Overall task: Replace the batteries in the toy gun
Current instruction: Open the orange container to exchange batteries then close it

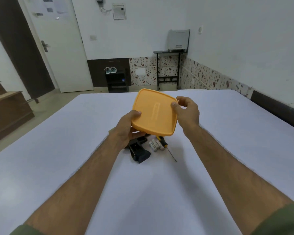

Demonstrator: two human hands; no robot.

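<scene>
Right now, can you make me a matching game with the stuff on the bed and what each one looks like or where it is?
Things:
1. lid
2. toy gun
3. batteries
4. screwdriver

Descriptions:
A. black, lying on the white sheet below the left hand
B. small pale cylinders bunched side by side
C. orange, held up by both hands, the right hand at its edge
D. yellow and black handle, thin shaft

Pairs: 1-C, 2-A, 3-B, 4-D
</scene>
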